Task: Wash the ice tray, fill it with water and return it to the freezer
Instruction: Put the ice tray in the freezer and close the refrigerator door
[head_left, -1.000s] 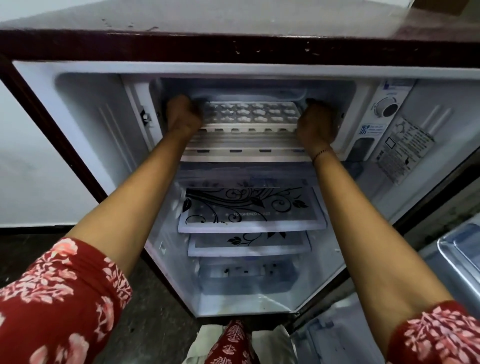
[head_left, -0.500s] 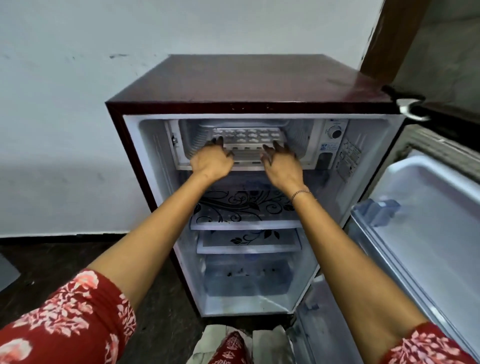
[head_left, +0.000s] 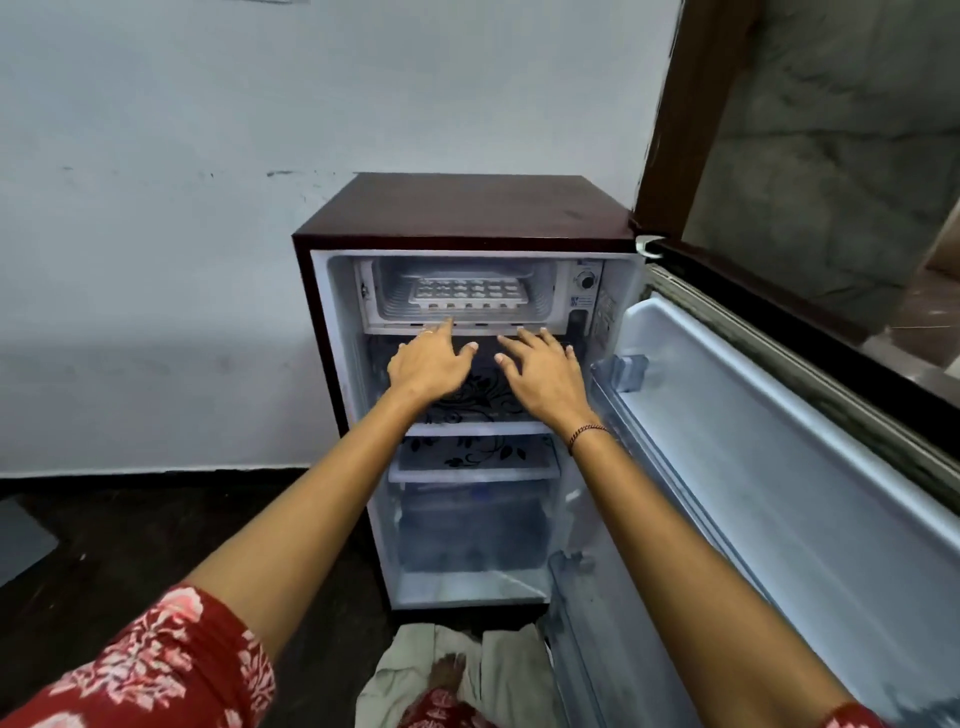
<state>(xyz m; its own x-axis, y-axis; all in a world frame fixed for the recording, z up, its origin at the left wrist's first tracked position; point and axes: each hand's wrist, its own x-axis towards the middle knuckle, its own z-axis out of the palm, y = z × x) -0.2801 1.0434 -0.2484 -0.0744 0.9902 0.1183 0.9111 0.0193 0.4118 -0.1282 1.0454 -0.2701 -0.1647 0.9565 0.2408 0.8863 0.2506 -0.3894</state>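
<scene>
The white ice tray (head_left: 469, 292) lies flat inside the freezer compartment (head_left: 540, 296) at the top of a small dark red fridge (head_left: 467, 208). My left hand (head_left: 428, 364) hovers just below the compartment's front lip, fingers spread, holding nothing. My right hand (head_left: 543, 371) is beside it at the same height, also spread and empty. Both hands are apart from the tray.
The fridge door (head_left: 769, 467) stands wide open to the right. Below the freezer are two glass shelves (head_left: 478, 428) with a black floral print and a drawer (head_left: 467, 525). A pale wall is behind, dark floor to the left, a wooden door frame (head_left: 691, 104) at upper right.
Both hands have let go of the tray and pulled back out of the freezer compartment. My head has moved back, so the whole fridge is in view.
</scene>
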